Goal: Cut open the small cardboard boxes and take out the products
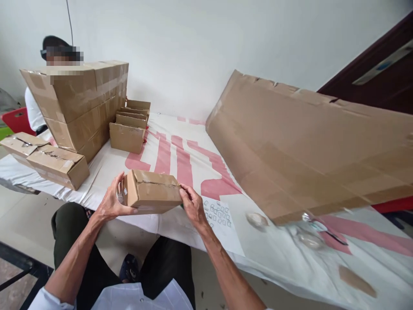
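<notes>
A small taped cardboard box [151,191] is held just above the near edge of the table between both my hands. My left hand [111,201] grips its left end, fingers curled round the side and thumb beneath. My right hand [192,206] clasps its right end with the fingers pressed against the side. The box's top flaps are closed, with a seam running along the top.
The table [167,150] has a white cloth with red markings. A stack of sealed boxes [80,103] stands at the left, with two loose boxes [48,161] in front and several open small boxes [129,127] beside it. A large flat cardboard sheet [306,146] leans at the right. Another person sits behind the stack. A printed paper [219,215] lies near my right hand.
</notes>
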Motion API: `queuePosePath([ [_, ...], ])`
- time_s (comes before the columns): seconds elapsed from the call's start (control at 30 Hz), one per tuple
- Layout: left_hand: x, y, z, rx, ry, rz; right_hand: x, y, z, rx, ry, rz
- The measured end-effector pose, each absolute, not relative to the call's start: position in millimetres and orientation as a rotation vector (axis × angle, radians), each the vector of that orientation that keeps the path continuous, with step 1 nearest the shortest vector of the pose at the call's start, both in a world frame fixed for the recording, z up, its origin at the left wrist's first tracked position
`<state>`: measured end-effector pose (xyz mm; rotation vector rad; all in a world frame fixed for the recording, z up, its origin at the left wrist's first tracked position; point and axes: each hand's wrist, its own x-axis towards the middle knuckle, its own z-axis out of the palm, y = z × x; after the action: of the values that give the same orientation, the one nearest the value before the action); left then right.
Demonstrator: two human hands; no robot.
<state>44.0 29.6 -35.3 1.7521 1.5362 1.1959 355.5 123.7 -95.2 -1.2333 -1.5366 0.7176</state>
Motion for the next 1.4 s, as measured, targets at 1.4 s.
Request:
queuePosePath([
  [1.4, 63, 40, -2, 2.001, 1.744, 1.15, 409, 119, 73, -0.797, -1.756, 0.172],
])
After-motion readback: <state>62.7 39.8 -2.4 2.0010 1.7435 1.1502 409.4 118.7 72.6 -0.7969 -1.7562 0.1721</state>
